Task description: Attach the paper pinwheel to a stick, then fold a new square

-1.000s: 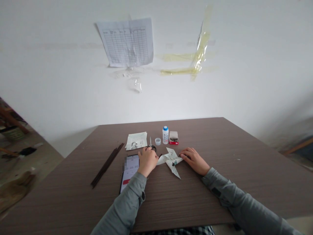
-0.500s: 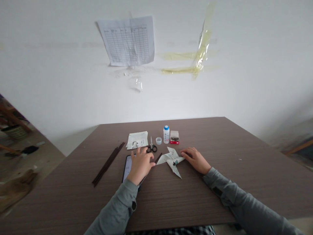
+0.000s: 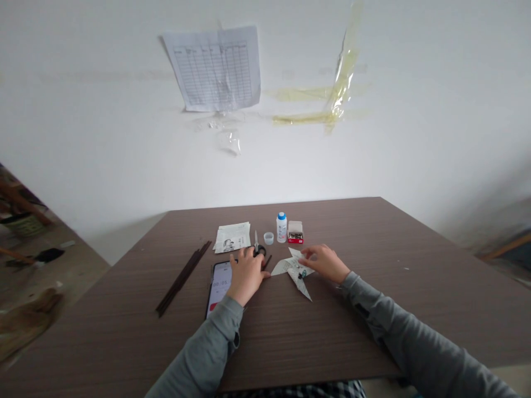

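Pointing to one o'clock, my left hand (image 3: 246, 277) arches half-open beside the phone (image 3: 218, 284); my right hand (image 3: 326, 263) curls toward ten at the paper pinwheel (image 3: 296, 277), grip unclear from here.

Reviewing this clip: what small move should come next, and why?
Probably the left hand should close on the dark stick beside it: its thumb and forefinger look apart there, while the right hand is at the paper pinwheel.

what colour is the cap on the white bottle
The cap on the white bottle is blue, seen best in the head view.
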Demonstrator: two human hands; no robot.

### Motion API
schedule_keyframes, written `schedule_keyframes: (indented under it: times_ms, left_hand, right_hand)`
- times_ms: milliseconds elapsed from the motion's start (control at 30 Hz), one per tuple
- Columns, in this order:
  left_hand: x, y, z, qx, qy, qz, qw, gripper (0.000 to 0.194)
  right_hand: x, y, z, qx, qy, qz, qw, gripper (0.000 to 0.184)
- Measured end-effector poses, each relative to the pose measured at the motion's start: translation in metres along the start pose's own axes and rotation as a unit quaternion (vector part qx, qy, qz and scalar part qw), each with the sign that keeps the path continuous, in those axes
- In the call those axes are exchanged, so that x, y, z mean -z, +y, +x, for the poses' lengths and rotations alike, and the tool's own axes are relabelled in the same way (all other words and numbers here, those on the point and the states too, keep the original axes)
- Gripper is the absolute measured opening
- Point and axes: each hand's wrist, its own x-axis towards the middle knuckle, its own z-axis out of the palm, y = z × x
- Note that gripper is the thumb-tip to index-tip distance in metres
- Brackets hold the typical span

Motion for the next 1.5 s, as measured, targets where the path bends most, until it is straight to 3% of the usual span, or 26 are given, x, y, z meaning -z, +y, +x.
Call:
schedule_keyframes:
  times_ms: [333, 467, 833, 1033, 1233, 1500]
  left_hand:
    - [0.005, -0.003, -0.004, 0.006, -0.005, -0.034, 0.999, 0.037]
    - [0.001, -0.004, 0.000, 0.002, 0.006, -0.041, 0.999, 0.031]
    - [-0.012, 0.003, 0.002, -0.005, 0.070, -0.060, 0.996, 0.026]
    - [-0.014, -0.006, -0.003, 0.014, 0.036, -0.065, 0.997, 0.020]
    - [-0.011, -0.003, -0.008, 0.022, 0.019, -0.056, 0.998, 0.024]
    - [-0.010, 0.005, -0.014, 0.018, 0.035, -0.066, 0.997, 0.019]
  right_hand:
    - [0.008, -0.022, 0.002, -0.065, -0.042, -0.064, 0.995, 0.042]
    - [0.007, -0.022, 0.002, -0.061, -0.037, -0.063, 0.995, 0.046]
    - [0.006, -0.020, 0.004, -0.061, -0.030, -0.035, 0.997, 0.023]
    - [0.001, -0.017, 0.001, -0.042, -0.014, -0.064, 0.997, 0.018]
    - [-0.002, -0.011, -0.001, -0.038, 0.009, -0.057, 0.998, 0.019]
    - [0.002, -0.001, 0.006, 0.004, 0.019, 0.004, 1.000, 0.015]
